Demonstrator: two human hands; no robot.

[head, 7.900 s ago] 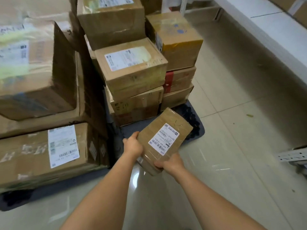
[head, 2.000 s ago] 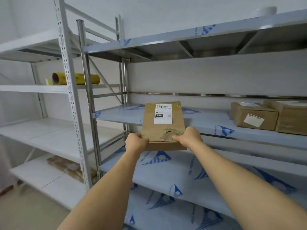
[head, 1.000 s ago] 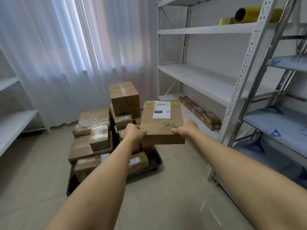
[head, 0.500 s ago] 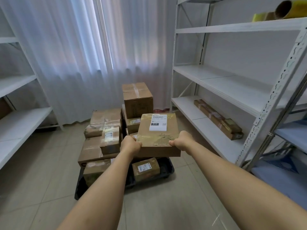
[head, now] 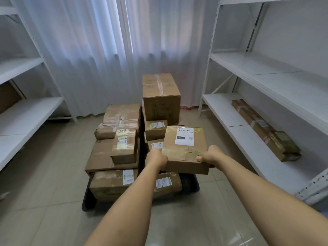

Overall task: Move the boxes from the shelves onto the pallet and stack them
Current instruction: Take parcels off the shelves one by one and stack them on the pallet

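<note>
We carried the flat box (head: pixel 186 150) level, our left hand (head: pixel 157 157) and right hand (head: pixel 208 156) clamped on its near corners, label up, above the dark pallet (head: pixel 192 183) so it could land flat on the stack.

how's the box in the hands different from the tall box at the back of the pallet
The held box is flat and carried in the air; the tall box is roughly cube-shaped and rests on the stack. The held box carries a white label; the tall box shows only clear tape. Both are brown cardboard.
</note>
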